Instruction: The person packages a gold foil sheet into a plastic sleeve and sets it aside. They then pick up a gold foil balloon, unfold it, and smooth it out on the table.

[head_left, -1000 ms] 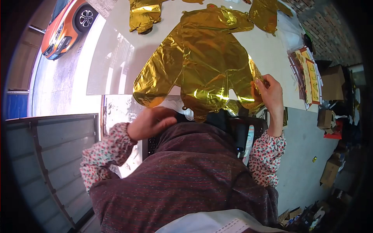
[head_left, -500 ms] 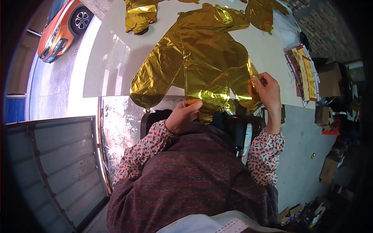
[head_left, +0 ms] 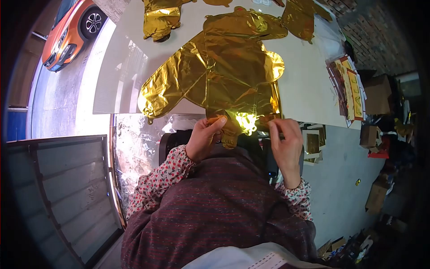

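Observation:
A large gold foil balloon [head_left: 228, 58], flat and creased, lies across the near part of the pale table with its lower end over the edge. My left hand [head_left: 205, 138] pinches that lower end between thumb and fingers. On the other side, my right hand [head_left: 286, 141] is closed with thumb and fingertips on the balloon's right lower edge. The right flap looks folded inward, and bright glare covers the foil between my hands. A narrow foil tab hangs below, close to my lap.
More gold foil pieces [head_left: 162, 20] lie at the table's far side. Printed cards [head_left: 349, 89] are stacked at the right edge of the table [head_left: 309, 98]. Cardboard boxes [head_left: 378, 94] stand on the right. A metal panel [head_left: 67, 197] is at the left, and an orange car [head_left: 67, 33] is parked beyond.
My right hand has moved left and down, bringing the balloon's right flap inward. The left hand keeps its pinch and has shifted slightly left. The left flap has swung a little left and up.

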The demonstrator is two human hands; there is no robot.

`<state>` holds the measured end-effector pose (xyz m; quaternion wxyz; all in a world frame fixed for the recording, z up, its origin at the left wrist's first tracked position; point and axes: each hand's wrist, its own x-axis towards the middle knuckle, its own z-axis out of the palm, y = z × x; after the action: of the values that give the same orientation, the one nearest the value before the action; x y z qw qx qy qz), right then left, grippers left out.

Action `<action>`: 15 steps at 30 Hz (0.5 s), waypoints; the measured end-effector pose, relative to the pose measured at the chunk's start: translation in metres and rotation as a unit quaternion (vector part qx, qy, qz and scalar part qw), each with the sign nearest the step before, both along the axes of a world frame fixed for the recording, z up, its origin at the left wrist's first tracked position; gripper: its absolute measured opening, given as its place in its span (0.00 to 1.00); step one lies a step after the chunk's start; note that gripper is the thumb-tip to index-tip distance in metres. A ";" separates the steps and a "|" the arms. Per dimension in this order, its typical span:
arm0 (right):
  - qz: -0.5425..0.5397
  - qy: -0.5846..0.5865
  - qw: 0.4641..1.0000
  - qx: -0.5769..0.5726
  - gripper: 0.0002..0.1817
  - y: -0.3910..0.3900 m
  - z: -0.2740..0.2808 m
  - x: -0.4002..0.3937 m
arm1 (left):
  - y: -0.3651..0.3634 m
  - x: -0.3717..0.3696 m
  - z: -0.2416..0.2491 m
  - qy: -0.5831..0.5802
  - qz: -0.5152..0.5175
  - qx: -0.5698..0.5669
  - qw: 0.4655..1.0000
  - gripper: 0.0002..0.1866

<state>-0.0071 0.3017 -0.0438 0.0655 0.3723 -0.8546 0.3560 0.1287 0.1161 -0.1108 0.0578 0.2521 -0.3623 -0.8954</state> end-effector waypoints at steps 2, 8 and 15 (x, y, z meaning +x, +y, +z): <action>-0.034 0.033 0.999 -0.010 0.09 0.005 -0.006 -0.009 | -0.006 0.006 -0.017 0.012 -0.020 -0.004 1.000 0.12; -0.153 0.008 0.988 0.037 0.12 0.004 0.000 -0.035 | 0.006 -0.001 0.023 -0.052 0.059 0.011 0.997 0.11; -0.106 -0.067 0.989 0.073 0.11 0.001 -0.007 -0.067 | 0.011 0.003 0.022 -0.054 0.074 -0.060 0.994 0.10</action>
<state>-0.0743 0.3024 -0.0511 0.0177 0.2588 -0.9153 0.3080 0.1315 0.1267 -0.0893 0.1192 0.3222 -0.3983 -0.8505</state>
